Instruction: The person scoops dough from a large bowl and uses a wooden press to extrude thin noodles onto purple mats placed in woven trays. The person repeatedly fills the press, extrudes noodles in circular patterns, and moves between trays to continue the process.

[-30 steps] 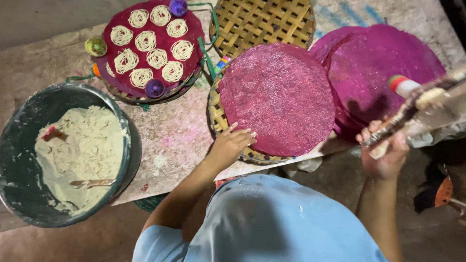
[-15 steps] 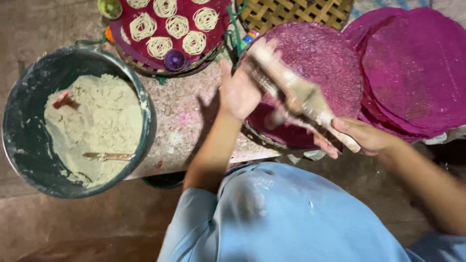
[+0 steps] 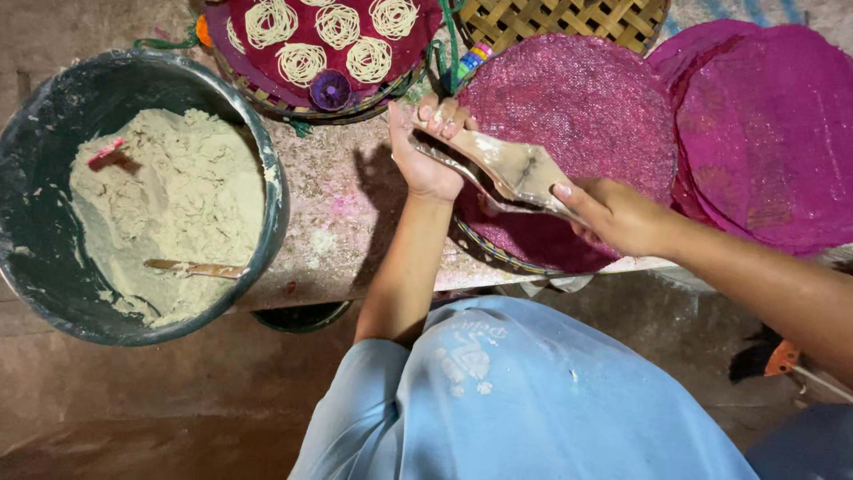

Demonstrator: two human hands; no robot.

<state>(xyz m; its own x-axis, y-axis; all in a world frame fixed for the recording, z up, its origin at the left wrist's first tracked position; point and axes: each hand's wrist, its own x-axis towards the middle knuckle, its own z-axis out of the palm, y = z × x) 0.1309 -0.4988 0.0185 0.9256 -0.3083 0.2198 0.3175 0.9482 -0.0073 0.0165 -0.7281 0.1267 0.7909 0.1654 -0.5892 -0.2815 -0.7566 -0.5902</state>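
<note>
Head view: left hand [image 3: 425,153] curled around one end of a dough-smeared wooden press [image 3: 502,167], right hand [image 3: 613,216] closed on its other end. Press held over magenta mesh disc [image 3: 586,116] on woven tray [image 3: 498,253]. Dark basin [image 3: 271,191] of pale dough [image 3: 169,209] at left.

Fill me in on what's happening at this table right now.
A person in a light blue shirt holds a dough-smeared press tool in both hands: the left hand grips its far end, the right hand its near end. They hold it over a magenta mesh-covered round tray. More magenta mesh rounds lie stacked to the right. A dark tub of pale dough sits to the left, a stick lying in it. At the top, a dark red tray carries coiled noodle spirals.
</note>
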